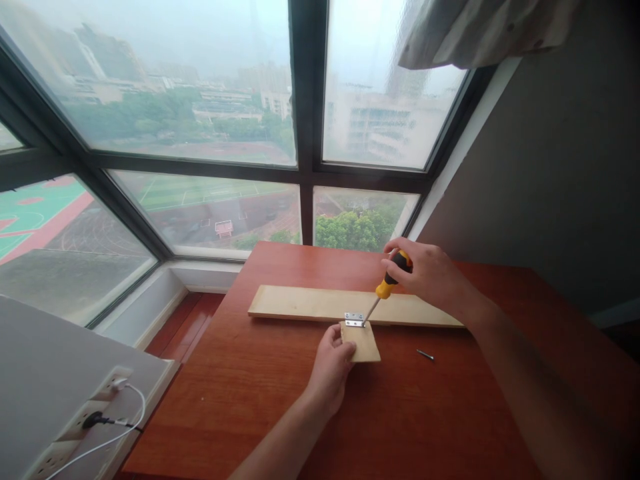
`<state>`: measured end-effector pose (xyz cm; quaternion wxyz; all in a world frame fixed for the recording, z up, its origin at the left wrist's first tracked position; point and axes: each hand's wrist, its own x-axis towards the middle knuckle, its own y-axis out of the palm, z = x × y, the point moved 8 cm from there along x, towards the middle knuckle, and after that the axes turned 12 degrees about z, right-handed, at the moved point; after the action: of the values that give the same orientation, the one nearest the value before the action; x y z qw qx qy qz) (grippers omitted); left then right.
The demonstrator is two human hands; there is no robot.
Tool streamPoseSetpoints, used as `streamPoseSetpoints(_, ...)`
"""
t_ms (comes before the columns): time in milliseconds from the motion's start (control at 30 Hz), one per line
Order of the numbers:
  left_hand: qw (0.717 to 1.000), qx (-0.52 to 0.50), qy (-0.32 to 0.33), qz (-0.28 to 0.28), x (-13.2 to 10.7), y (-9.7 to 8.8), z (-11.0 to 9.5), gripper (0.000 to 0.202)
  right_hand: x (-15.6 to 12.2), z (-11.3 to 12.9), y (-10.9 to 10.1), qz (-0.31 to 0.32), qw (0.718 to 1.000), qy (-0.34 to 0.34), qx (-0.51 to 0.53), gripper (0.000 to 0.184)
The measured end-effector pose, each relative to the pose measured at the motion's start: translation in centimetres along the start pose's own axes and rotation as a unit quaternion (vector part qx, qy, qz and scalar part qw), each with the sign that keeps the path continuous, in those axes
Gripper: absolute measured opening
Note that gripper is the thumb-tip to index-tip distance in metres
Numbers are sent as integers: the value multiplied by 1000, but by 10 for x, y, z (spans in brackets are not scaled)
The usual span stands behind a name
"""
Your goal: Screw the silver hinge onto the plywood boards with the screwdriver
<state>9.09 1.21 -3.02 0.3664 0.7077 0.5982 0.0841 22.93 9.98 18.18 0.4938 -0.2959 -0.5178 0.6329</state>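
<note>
My right hand [430, 275] is closed round the yellow and black handle of a screwdriver [391, 279]. Its shaft slants down left, with the tip on a small silver hinge [355, 320]. The hinge sits where a long pale wooden board [310, 303] meets a small wooden piece [364, 343]. My left hand [330, 370] grips the left side of that small piece, thumb on top, holding it against the red-brown table [280, 400].
A loose dark screw [425, 355] lies on the table right of the small piece. A large window rises behind the table's far edge. At lower left a white surface carries a power strip [85, 427] with plugged cables. A grey wall stands on the right.
</note>
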Motion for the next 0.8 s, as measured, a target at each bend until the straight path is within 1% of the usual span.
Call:
streamPoseSetpoints(167, 1000, 23, 7, 3, -2, 3, -1, 39, 13, -12, 4, 10, 1000, 14, 6, 22)
streamPoseSetpoints(333, 1000, 11, 6, 2, -2, 3, -1, 38, 27, -20, 8, 26, 999, 21, 30, 24)
streamPoseSetpoints(400, 1000, 0, 1, 4, -1, 2, 1, 39, 29, -18, 8, 35, 998, 14, 42, 26)
streamPoseSetpoints(533, 1000, -19, -8, 7, 1, 0, 5, 43, 26, -7, 8, 71, 994, -33, 81, 29)
streamPoseSetpoints(567, 1000, -22, -9, 7, 2, 0, 6, 44, 24, -5, 7, 72, 994, -35, 74, 26)
streamPoseSetpoints(633, 1000, -28, -12, 6, 4, -2, 8, 44, 22, -4, 4, 56, 998, -20, 30, 21)
streamPoseSetpoints(700, 999, -31, -15, 5, 5, -3, 9, 44, 19, -3, 1, 41, 999, -9, -4, 20)
streamPoseSetpoints(800, 999, -34, -18, 4, 5, -3, 9, 43, 17, 2, 1, 47, 998, -33, 21, 21)
